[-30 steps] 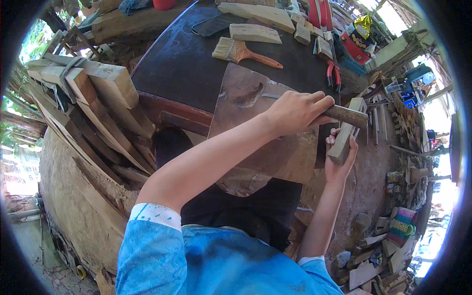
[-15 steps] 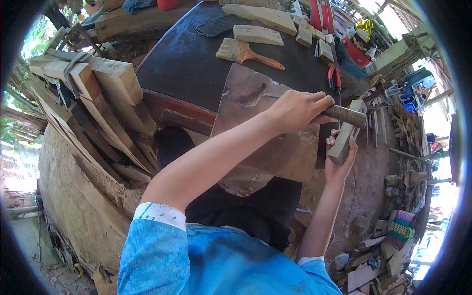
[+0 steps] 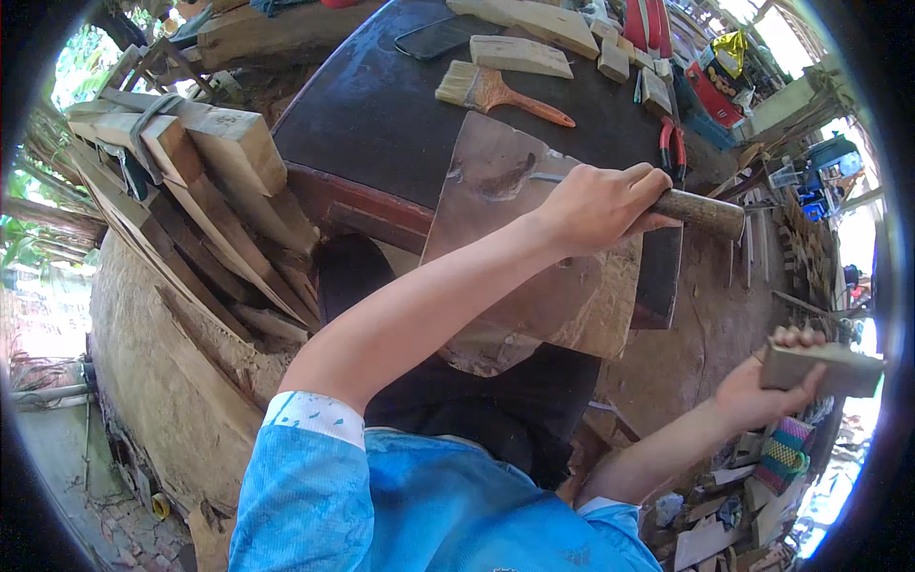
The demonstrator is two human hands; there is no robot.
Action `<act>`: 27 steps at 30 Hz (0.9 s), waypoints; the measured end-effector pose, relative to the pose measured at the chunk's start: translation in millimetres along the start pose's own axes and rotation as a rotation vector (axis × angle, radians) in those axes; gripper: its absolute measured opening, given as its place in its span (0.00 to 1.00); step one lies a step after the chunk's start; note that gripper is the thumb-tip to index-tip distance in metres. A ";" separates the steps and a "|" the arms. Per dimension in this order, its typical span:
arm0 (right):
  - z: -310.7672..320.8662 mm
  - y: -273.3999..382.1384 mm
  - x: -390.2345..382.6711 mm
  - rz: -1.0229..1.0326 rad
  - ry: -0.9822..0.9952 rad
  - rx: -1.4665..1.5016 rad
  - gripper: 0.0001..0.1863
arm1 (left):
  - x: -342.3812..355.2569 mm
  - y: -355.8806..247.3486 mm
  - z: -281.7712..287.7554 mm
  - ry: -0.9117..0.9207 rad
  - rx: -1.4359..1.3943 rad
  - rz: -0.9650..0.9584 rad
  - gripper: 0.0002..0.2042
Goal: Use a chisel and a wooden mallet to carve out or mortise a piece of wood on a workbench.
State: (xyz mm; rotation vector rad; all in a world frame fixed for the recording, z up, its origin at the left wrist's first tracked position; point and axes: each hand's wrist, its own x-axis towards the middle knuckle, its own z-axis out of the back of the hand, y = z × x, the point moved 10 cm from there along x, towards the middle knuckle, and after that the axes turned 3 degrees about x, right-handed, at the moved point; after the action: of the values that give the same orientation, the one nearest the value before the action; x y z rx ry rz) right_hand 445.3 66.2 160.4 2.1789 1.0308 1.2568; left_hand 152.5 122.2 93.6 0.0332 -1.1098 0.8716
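My left hand [image 3: 602, 208] is closed around the brown round handle of a chisel [image 3: 707, 214]. The chisel's metal blade shows past the knuckles, lying low over a flat brown wooden board [image 3: 477, 214] near a carved hollow. That board rests tilted between my lap and the table edge. Out to the lower right, my right hand [image 3: 748, 393] grips a rectangular wooden block [image 3: 822, 370], apart from the chisel handle. Its fingers wrap around the block.
On the dark table [image 3: 353, 105] lie a paintbrush [image 3: 500, 93], a phone-like dark slab [image 3: 441, 38], wood offcuts [image 3: 521, 55] and red-handled pliers [image 3: 673, 148]. Thick timbers [image 3: 229, 143] lean at left. Scrap wood [image 3: 705, 543] and a woven striped bag [image 3: 785, 453] lie lower right.
My right hand has swung the wooden block away from the chisel handle's end, down and to the right. My left hand keeps its grip; the view has shifted slightly.
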 end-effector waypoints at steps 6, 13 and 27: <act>-9.5 -58.4 -55.5 -0.032 0.164 -0.621 0.22 | -2.3 9.7 -3.2 0.004 0.015 0.039 0.20; 37.7 -22.7 -52.1 -0.296 0.023 -0.252 0.33 | 1.9 12.9 1.9 -0.056 0.021 0.070 0.21; 2.0 -90.4 -88.8 -0.828 0.324 -0.406 0.24 | -1.4 18.5 -0.1 -0.040 0.006 0.096 0.21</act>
State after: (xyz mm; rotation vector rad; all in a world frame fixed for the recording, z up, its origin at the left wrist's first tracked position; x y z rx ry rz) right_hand 383.6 55.3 50.3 1.0660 1.4365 1.2541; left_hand 140.8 134.0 85.3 0.0017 -1.1535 0.9638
